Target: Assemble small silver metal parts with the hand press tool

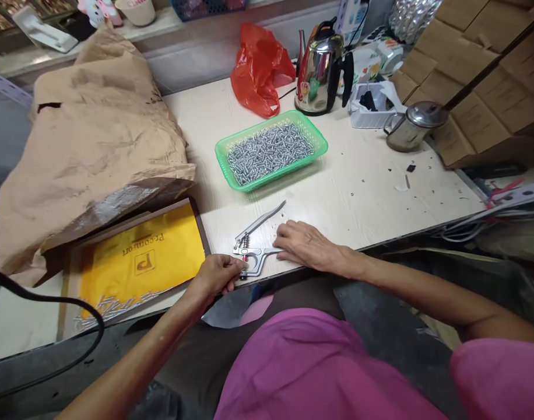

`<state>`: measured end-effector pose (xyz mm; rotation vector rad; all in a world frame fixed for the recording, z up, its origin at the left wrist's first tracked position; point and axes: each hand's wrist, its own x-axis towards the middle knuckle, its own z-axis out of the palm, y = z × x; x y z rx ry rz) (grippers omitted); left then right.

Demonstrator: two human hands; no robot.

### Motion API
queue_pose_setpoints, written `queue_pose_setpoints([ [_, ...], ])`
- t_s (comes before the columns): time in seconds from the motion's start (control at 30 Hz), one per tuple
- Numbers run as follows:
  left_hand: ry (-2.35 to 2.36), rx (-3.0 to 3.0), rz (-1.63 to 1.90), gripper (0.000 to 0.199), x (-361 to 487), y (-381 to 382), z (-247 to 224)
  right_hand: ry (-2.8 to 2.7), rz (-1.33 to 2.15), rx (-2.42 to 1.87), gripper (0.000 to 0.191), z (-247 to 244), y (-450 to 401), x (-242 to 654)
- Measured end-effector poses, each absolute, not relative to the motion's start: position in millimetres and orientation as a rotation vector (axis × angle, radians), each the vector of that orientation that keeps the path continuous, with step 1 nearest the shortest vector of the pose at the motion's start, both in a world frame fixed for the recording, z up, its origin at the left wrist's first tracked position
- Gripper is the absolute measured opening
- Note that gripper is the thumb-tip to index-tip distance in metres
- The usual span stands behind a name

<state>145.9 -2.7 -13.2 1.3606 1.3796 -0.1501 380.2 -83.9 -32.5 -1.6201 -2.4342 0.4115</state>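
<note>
A metal hand tool (259, 256) with a spring and two long handles lies on the white table near its front edge. My left hand (221, 273) is closed in a pinch at the tool's red and black end; whatever small thing is between the fingertips is hidden. My right hand (306, 246) rests palm down, its curled fingers over the end of the lower handle. The upper handle points away, free of both hands. Behind the tool stands a green basket (232, 185) full of small silvery metal pieces (271, 153).
A box with a yellow sheet (144, 251) and silvery pieces (113, 306) lies left, under brown paper (96, 128). At the back are a red bag (258, 73) and a kettle (320, 76). A lidded glass pot (413, 128) and cardboard (481, 76) stand right.
</note>
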Motion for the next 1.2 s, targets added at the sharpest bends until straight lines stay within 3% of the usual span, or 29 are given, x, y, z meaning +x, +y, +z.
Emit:
queue_pose_setpoints([
  [0.13, 1.365, 1.371, -0.160, 0.041, 144.7, -6.1, -11.4, -2.402, 0.340, -1.684, 0.083, -26.3, -63.7, 391.9],
  [0.2, 1.375, 1.368, -0.138, 0.042, 143.4, -9.1, -11.0, -2.452, 0.349, -1.675, 0.093, -24.7, -54.8, 393.3],
  [0.57, 1.404, 1.373, -0.139, 0.044, 136.1, -19.2, -10.6, -2.500, 0.273, -1.727, 0.058, -14.3, -67.0, 376.3],
  [0.77, 1.342, 2.216, 0.116, 0.028, 141.7, -27.1, -6.3, -2.523, 0.262, -1.661, 0.045, -15.1, -75.2, 373.4],
  [0.83, 1.121, 2.478, 0.187, 0.028, 153.5, -25.1, -10.8, -2.513, 0.249, -1.652, 0.045, -18.1, -75.8, 372.1],
  [0.93, 0.810, 2.698, 0.162, 0.044, 174.7, -16.4, -20.6, -2.470, 0.243, -1.647, 0.049, -22.5, -77.4, 371.6],
  [1.1, 0.629, 2.794, -0.045, 0.055, 193.8, -2.1, -26.8, -2.402, 0.321, -1.730, 0.079, -16.3, -84.3, 380.4],
  [1.2, 0.631, 2.834, -0.091, 0.060, 197.5, 0.7, -22.8, -2.406, 0.378, -1.822, 0.070, -9.4, -86.3, 385.2],
])
